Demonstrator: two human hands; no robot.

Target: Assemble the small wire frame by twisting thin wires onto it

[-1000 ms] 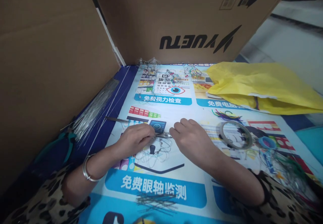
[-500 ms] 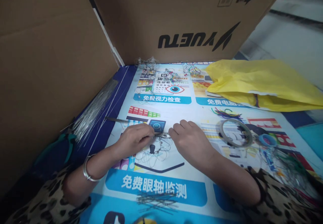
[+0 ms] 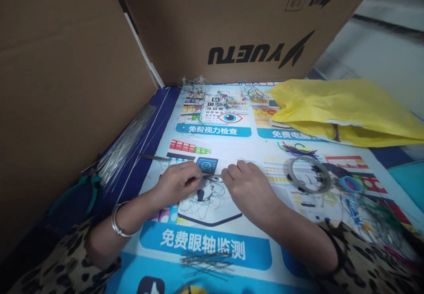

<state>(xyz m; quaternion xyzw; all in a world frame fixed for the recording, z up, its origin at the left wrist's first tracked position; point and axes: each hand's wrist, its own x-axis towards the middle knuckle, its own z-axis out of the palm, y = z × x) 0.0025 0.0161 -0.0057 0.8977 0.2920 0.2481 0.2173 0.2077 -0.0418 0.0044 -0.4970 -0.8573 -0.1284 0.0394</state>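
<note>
My left hand (image 3: 177, 180) and my right hand (image 3: 248, 190) face each other just above the printed sheet, both with fingers closed. A short stretch of twisted metal wire (image 3: 213, 177) runs between their fingertips, each hand pinching one end. Below it hangs or lies a tangle of thin looped wire (image 3: 200, 208) with small bead-like bits; I cannot tell whether it rests on the sheet. The wire's ends are hidden inside the fingers. Left of my left hand lies a slim dark metal tool (image 3: 154, 157), perhaps tweezers.
Straight silvery wires (image 3: 127, 141) lie at the left by teal-handled pliers (image 3: 77, 194). Short dark wires (image 3: 207, 261) lie in front. At right are a tape roll (image 3: 326, 181), coloured strands (image 3: 296, 148) and a yellow bag (image 3: 351, 108). Cardboard walls (image 3: 185, 28) stand behind and left.
Both hands keep their pinch on the wire in nearly the same place. The looped tangle below has shifted slightly, and a fine wire end shows above my right hand.
</note>
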